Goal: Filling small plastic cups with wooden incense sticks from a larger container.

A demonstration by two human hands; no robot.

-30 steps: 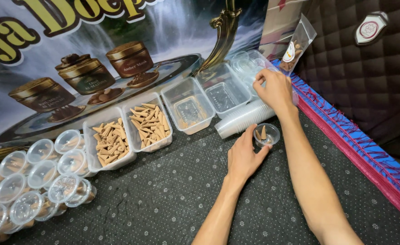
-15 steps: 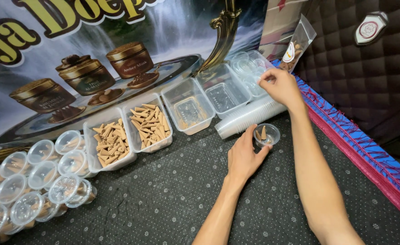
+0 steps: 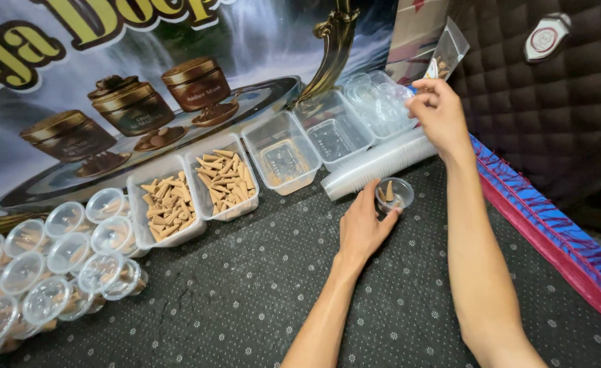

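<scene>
Left hand (image 3: 363, 226) fingers curl against the small cup (image 3: 393, 194); right hand (image 3: 438, 116) fingers pinch, seemingly, a clear lid.

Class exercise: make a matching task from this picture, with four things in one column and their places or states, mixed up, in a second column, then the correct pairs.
1. left hand
2. right hand
3. tub of cones
4. lidded cups

A. piled at far left
B. raised over a tub of clear lids
C. steadying a small cup
D. open, in the row of tubs

Pairs: 1-C, 2-B, 3-D, 4-A
</scene>
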